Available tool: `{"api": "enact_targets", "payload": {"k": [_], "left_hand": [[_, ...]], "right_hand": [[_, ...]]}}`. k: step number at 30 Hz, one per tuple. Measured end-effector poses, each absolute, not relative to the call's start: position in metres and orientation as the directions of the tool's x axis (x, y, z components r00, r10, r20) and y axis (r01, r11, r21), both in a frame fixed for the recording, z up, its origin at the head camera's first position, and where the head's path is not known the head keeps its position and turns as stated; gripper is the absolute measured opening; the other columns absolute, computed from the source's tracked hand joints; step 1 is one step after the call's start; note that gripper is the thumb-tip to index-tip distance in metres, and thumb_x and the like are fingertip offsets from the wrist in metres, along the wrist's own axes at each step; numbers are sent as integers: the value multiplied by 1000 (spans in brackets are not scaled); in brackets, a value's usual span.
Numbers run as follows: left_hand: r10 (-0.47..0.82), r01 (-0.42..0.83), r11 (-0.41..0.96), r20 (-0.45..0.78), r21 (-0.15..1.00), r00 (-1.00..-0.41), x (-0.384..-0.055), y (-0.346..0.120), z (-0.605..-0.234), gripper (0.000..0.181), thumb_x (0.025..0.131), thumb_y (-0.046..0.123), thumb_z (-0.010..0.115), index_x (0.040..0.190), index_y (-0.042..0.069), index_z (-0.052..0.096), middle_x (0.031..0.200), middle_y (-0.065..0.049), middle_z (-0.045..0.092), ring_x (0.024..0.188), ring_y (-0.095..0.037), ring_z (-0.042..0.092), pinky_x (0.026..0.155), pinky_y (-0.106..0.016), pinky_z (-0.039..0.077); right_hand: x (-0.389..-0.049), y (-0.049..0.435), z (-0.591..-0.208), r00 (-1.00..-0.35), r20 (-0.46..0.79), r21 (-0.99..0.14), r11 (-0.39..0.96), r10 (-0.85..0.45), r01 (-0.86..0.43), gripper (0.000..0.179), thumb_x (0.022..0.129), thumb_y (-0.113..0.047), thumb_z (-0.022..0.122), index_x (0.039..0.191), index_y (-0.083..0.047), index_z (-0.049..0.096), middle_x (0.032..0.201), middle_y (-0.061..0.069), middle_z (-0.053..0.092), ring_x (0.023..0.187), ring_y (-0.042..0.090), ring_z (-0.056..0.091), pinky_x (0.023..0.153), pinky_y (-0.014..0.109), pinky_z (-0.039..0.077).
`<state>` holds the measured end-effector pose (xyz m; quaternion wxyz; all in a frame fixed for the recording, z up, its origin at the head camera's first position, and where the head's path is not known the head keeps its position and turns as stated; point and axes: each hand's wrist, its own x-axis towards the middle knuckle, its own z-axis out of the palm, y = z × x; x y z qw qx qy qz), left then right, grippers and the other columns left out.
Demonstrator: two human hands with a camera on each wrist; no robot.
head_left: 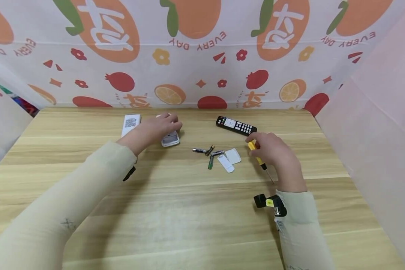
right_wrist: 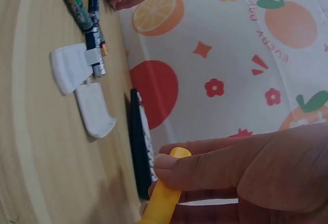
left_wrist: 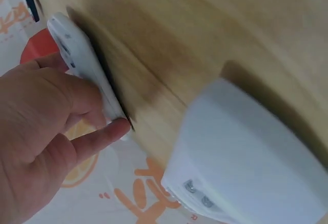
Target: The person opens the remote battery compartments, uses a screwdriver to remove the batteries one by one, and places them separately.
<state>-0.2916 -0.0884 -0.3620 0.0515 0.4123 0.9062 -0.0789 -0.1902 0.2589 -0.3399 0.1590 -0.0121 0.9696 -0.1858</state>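
Observation:
My left hand [head_left: 155, 131] is at the back left of the table and grips a slim white remote control [head_left: 170, 140] by its edges. An open compartment shows at the remote's near end; my fingers cover much of the rest. In the left wrist view, thumb and fingers hold the remote [left_wrist: 84, 60] tilted, close over the wood. My right hand [head_left: 273, 150] pinches the yellow handle of a screwdriver [head_left: 257, 154], its thin metal shaft slanting down toward the front. In the right wrist view, the thumb lies across the yellow handle [right_wrist: 166, 198].
A white device [head_left: 131, 123] with a printed label lies by my left wrist. A black remote control [head_left: 236, 126] lies behind my right hand. Several batteries [head_left: 210, 161] and two white covers [head_left: 226, 163] lie mid-table. A fruit-print cloth [head_left: 195, 75] hangs along the back edge.

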Motion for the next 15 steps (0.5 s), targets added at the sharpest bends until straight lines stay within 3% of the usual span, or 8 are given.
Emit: {"api": "enact_targets", "payload": {"k": [5, 9, 15], "left_hand": [[741, 757, 647, -161, -89, -652, -289, -82, -360, 40, 87, -11, 66, 119, 11, 55, 132, -16, 53, 119, -35, 53, 94, -50, 52], [735, 746, 662, -133, -76, -665, -287, -59, -354, 29, 95, 3, 62, 122, 14, 59, 136, -15, 54, 123, -36, 52, 98, -53, 49], [746, 753, 655, -106, -56, -657, -291, -2, -351, 32, 99, 13, 56, 131, 15, 58, 138, -12, 52, 123, -33, 49, 97, -48, 50]], "right_hand": [[-194, 261, -347, -951, -305, -357, 931, -42, 73, 38, 87, -16, 77, 122, -16, 64, 105, 12, 60, 93, 30, 56, 71, 36, 49], [-198, 262, -354, -949, -314, -345, 935, -31, 84, 37, 86, -18, 79, 120, -19, 65, 107, 12, 62, 92, 30, 56, 72, 37, 47], [-202, 263, -363, -949, -313, -330, 941, -36, 73, 32, 87, -16, 77, 117, -20, 67, 107, 10, 64, 91, 28, 57, 74, 38, 46]]}}
